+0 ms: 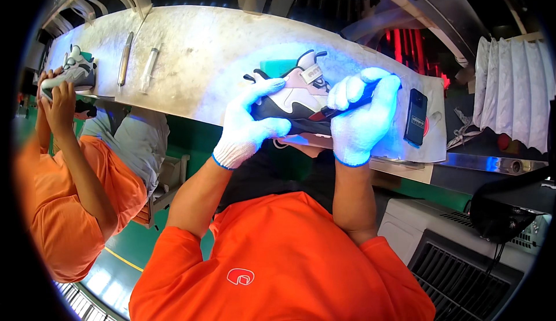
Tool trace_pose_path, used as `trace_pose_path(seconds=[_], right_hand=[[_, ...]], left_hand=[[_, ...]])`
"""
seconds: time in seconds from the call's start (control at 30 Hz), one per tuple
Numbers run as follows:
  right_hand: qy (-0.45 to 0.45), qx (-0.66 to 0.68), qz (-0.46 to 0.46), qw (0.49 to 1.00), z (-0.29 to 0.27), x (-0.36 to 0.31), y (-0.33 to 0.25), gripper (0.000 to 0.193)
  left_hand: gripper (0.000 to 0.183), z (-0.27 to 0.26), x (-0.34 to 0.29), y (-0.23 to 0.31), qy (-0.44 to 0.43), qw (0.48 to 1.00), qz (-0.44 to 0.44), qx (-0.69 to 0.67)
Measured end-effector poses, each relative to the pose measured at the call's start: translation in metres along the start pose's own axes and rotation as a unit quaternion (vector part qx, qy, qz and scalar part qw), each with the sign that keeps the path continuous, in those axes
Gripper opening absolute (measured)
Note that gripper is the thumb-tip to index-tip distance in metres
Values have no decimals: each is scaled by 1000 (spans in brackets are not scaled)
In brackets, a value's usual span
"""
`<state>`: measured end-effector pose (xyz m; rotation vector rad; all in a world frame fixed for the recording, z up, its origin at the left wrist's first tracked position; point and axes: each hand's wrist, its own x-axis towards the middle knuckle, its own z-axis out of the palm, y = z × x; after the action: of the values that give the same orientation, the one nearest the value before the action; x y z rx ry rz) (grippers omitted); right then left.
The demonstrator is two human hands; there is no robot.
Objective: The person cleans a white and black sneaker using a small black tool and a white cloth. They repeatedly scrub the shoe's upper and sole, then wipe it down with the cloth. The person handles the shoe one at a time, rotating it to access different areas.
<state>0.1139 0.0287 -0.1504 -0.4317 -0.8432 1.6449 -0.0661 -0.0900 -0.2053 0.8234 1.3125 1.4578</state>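
A sneaker [295, 96] in pale pink, white and dark grey lies on its side over the near edge of the bench, under bluish light. My left hand [246, 123], in a white knit glove, grips it, fingers over the upper and thumb by the black sole [310, 127]. My right hand [365, 112], gloved likewise, is closed at the shoe's right end around a slim dark tool [331, 112]. A reddish part shows near the tool's end, against the shoe's side; its kind I cannot make out. Something green [278, 66] shows behind the shoe.
A black phone [416, 117] lies right of my right hand on the pale, stained bench top [197, 60]. Further left are a craft knife [125, 59] and a syringe-like tube [150, 69]. At far left, a co-worker's hands [58, 92] hold another sneaker [78, 72].
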Motion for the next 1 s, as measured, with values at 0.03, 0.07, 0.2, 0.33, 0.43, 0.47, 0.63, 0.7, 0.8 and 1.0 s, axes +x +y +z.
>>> trace_pose_path(seconds=[0.03,0.07,0.2,0.33,0.43,0.47,0.63,0.7,0.8,1.0], right_hand=[[-23,30,50,998,-3,5,-4,40],[-44,61,97,992,-4,9,-7,40],[-18,-46,149,988,13,19,-7,43],[49,-80,104,990,21,17,-4,33],[64,-89,85,990,26,20,-2,32],[65,-93,84,990,25,19,-2,32],[57,-88,80,991,22,13,-4,31],[53,-80,67,993,21,9,-4,32],[50,-74,47,995,20,7,-2,33],[-68,-330,-173,926,0,-16,-100,26]], left_hand=[[81,-1,0,-1,-2,1000,17,9],[84,-1,1,-3,-7,999,33,19],[89,2,0,4,0,1000,-15,-11],[93,2,2,15,-21,999,-26,5],[101,2,2,22,-28,997,-6,76],[105,6,0,28,-21,992,4,124],[117,26,3,46,21,950,1,311],[120,30,5,42,36,954,3,297],[117,33,6,45,38,969,-8,244],[107,33,2,49,31,954,12,299]])
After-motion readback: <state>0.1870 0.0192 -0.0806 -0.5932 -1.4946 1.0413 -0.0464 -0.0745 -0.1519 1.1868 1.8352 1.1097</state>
